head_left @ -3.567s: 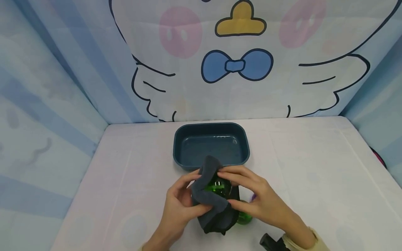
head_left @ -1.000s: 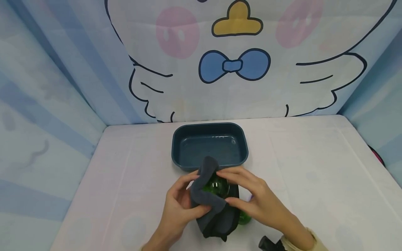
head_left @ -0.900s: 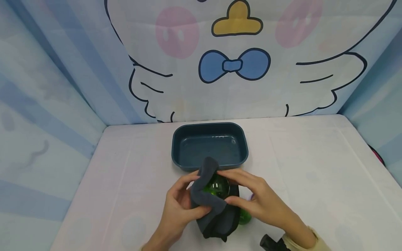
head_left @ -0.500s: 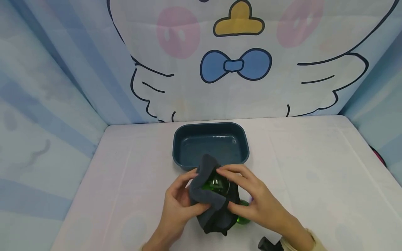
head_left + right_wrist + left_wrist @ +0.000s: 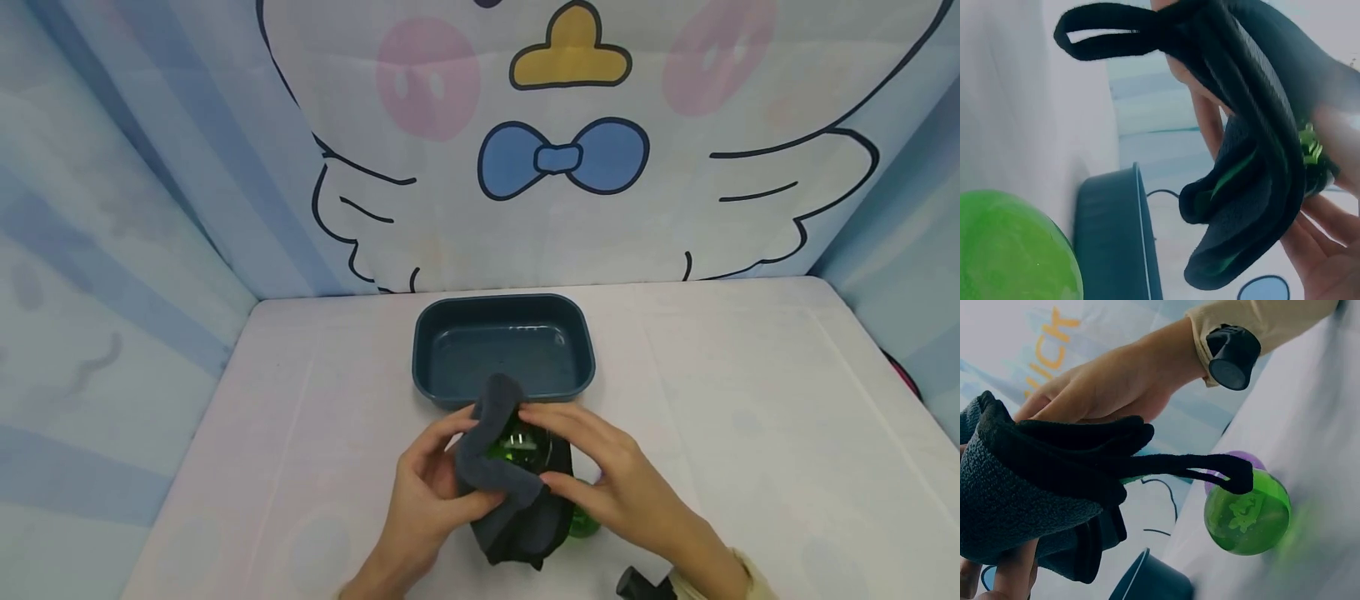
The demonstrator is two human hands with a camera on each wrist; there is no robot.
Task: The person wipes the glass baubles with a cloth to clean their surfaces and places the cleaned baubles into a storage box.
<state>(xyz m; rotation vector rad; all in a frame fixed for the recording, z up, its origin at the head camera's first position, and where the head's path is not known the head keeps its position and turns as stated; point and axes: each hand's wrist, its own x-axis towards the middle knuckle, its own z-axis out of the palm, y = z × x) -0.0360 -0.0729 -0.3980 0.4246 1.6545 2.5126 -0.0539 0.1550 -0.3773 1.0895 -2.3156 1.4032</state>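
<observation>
as a person in cream sleeves leans both hands in over a white-covered table point(image 5: 750, 417), the left hand point(image 5: 431, 492) pinches a dark grey cloth point(image 5: 528, 529) with black edging and a black loop, folded partly round a shiny, see-through green ball point(image 5: 519, 448). the right hand point(image 5: 626, 479) grips the ball's uncovered side between thumb and fingers, close by the cloth's edge. cloth and ball are held above the table, just before a dark teal rectangular basin point(image 5: 502, 354). a second see-through green ball point(image 5: 1247, 515), bearing a light green figure, rests below, a rounded purple object point(image 5: 1244, 457) partly hidden behind it. orange lettering point(image 5: 1051, 351) on the pale printed backdrop point(image 5: 555, 233) ends in "ck"; the start is unclear.
</observation>
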